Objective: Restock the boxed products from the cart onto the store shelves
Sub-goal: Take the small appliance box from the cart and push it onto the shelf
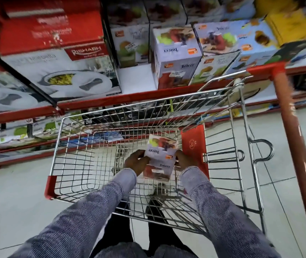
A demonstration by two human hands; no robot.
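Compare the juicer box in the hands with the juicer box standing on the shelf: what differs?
The held juicer box is down inside the wire cart, gripped between left hand and right hand; the shelf juicer box stands untouched on the white shelf board among other boxes. The held one appears smaller, being farther from the camera. Both share the same purple-white "Juicer" print and fruit picture.

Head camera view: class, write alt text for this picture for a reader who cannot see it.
Both hands, left hand and right hand, grip a Juicer box inside a wire shopping cart. Ahead, a red-edged store shelf holds matching Juicer boxes with a bare gap beside them, and red cookware boxes to the left.
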